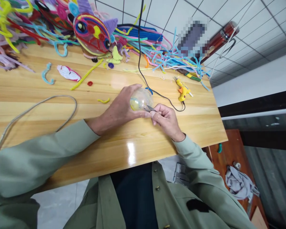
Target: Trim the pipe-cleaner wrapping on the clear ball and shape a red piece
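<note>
Head view: the left hand [124,103] curves around a clear ball [140,98], thumb at its near side and fingers over its far side, above the middle of the wooden table [105,133]. The right hand [166,120] pinches a small pointed blade [150,108] between thumb and forefinger; its tip is at the ball's right side, but whether it pierces the shell cannot be told. Just beyond the ball lies a blue piece [148,91].

Toward the table's right edge rests a yellow hot-glue gun [183,91], its black cord [162,95] looping back past the ball and up over the far edge. Left of the hands lie a short yellow pipe-cleaner piece [103,100], a red scrap [90,83], a longer yellow stick [87,75], a pink-and-white oval [69,73] and a light-blue hook [47,73]. Along the far edge are a colourful fish figure [92,35], heaped pipe cleaners [165,58] and, near the far right corner, a green-and-yellow-handled tool [193,77].
</note>
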`<state>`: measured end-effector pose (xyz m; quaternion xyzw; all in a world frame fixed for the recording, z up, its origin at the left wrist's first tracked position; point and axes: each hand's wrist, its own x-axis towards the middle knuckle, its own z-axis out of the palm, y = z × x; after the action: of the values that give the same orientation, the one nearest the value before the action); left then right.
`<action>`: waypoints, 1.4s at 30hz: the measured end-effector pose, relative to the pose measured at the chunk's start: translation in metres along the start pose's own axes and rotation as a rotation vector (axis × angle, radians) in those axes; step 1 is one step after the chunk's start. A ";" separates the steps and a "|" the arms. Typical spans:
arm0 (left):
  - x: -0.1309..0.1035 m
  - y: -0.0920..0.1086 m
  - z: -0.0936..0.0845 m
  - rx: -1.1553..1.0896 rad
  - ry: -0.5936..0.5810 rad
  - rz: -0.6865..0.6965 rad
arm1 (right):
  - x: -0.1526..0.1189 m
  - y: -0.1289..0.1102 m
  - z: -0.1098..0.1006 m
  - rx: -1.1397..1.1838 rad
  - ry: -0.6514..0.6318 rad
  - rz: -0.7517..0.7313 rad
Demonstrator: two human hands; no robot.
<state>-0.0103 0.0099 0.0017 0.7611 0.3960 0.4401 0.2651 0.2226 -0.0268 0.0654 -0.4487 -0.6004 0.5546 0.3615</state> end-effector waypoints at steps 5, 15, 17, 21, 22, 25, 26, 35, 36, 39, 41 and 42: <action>0.000 0.009 -0.002 0.018 -0.021 0.064 | 0.000 0.002 0.000 0.047 -0.020 0.033; -0.009 0.013 0.000 -0.010 0.045 0.136 | -0.006 0.009 0.008 0.179 0.019 0.086; -0.011 0.013 0.000 -0.012 0.056 0.131 | -0.007 0.011 0.010 0.191 0.023 0.085; -0.013 0.016 -0.002 -0.014 0.016 0.076 | -0.008 0.016 0.014 0.196 0.039 0.075; -0.013 0.018 -0.002 -0.008 0.004 0.050 | -0.009 0.017 0.015 0.194 0.044 0.072; -0.014 0.023 -0.001 0.001 -0.002 -0.002 | -0.009 0.019 0.018 0.181 0.069 0.065; -0.015 0.024 -0.001 0.000 0.005 -0.006 | -0.009 0.020 0.019 0.177 0.079 0.064; -0.014 0.019 0.001 0.031 0.040 0.044 | -0.006 0.018 0.017 0.191 0.073 0.072; -0.013 0.019 0.001 0.024 0.033 0.031 | -0.005 0.017 0.016 0.188 0.057 0.069; -0.014 0.021 0.001 0.016 0.016 -0.005 | -0.004 0.017 0.012 0.167 0.040 0.069; -0.015 0.022 0.001 0.032 0.007 -0.029 | -0.005 0.018 0.013 0.155 0.062 0.072; -0.015 0.023 0.001 0.040 0.009 -0.039 | -0.005 0.018 0.014 0.153 0.078 0.070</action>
<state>-0.0054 -0.0153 0.0110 0.7564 0.4204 0.4304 0.2566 0.2137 -0.0369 0.0457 -0.4616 -0.5258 0.5932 0.3984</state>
